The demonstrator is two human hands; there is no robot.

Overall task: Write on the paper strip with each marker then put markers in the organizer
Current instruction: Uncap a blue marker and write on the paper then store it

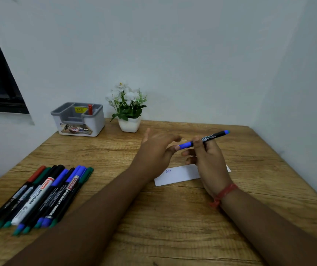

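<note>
Markers (40,196) lie bunched by the table's near-left edge, tips almost over it. Far left, the organizer (80,120) stands by the wall with a red marker (90,109) upright inside. Bare wood lies between. The left hand (156,150) is spread open, empty. The right hand (209,160) grips a blue marker (204,140), capped, above the paper strip (178,175). Open table reaches the right edge.
</note>
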